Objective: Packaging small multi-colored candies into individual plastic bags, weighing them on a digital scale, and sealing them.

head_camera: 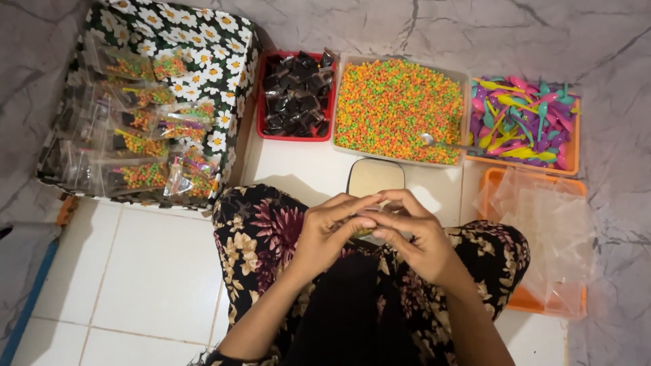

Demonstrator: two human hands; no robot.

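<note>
Seated on the white tiled floor (156, 271), lap in flowered cloth, with supplies fanned in an arc from 10 to 3 o'clock, likely so each sits within an arm's sweep. Left hand (329, 230) and right hand (413, 234) met at centre over the lap, fingertips pinched together on a small packet with a greenish bit (366, 232) showing between them; grip narrow on both, mostly hiding the item. At 12 o'clock, a pale tray of orange, green and yellow candy beads (397, 108) with a metal spoon (434, 141) lying in it, handy for scooping. At 11 o'clock, a red tray of small dark packets (297, 95). At 1 to 2 o'clock, an orange tray of coloured plastic spoons (525, 122); below it, clear empty bags in an orange tray (542, 224). At 10 o'clock, a daisy-print box of filled clear packets (146, 129), set apart from raw stock. Small beige scale (375, 177) just ahead of the hands.
</note>
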